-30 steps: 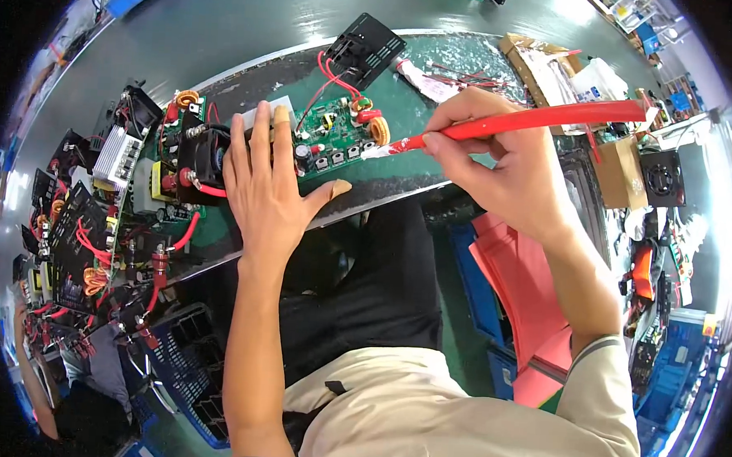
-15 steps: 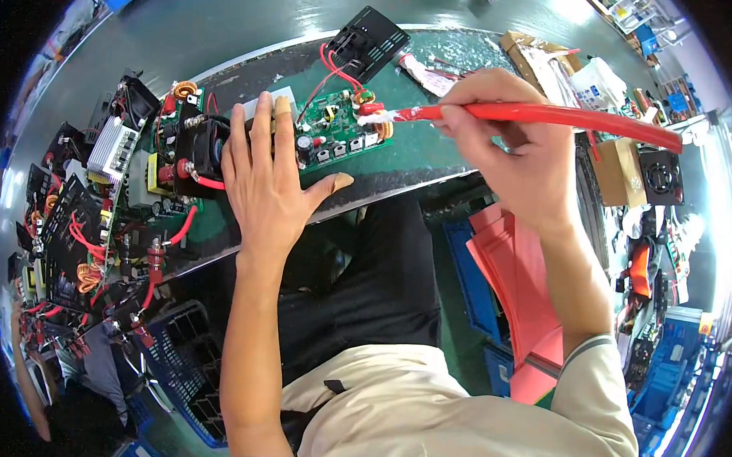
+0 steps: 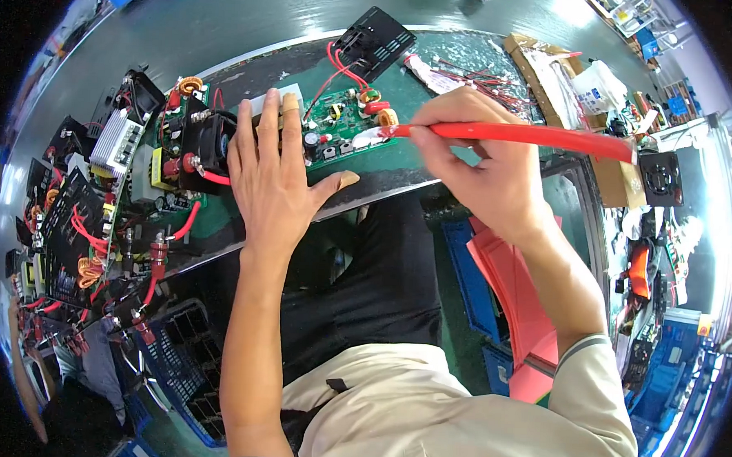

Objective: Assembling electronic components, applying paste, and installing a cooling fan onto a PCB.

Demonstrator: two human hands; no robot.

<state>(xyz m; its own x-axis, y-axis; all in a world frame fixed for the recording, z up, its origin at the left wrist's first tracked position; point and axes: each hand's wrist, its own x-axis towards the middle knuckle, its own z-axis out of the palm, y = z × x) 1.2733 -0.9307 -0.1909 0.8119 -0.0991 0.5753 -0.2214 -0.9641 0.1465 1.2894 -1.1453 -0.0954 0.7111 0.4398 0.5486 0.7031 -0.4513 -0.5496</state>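
Note:
My right hand [image 3: 491,164] grips a long red stick [image 3: 541,136] like a pen. White paste [image 3: 368,136] coats its tip, which is at the near edge of a green circuit board [image 3: 342,113], over a row of small square black parts. My left hand [image 3: 274,179] lies flat with its fingers stretched out. It covers the board's left end and part of a pale block behind it; what the palm presses on is hidden. Tape wraps its thumb tip and one fingertip. Red wires run from the board to a black vented panel [image 3: 382,43].
Boards with a black fan [image 3: 210,144], heatsinks and thick red cables crowd the left. A wire bundle [image 3: 487,85] and a cardboard box [image 3: 544,73] lie behind my right hand. Pink sheets [image 3: 514,292] stand below the table edge [image 3: 384,198], near blue crates [image 3: 474,274].
My right hand and the red stick have shifted left and slightly nearer. The pasted tip has gone from beside the red part to the board's near edge. My left hand stays almost still.

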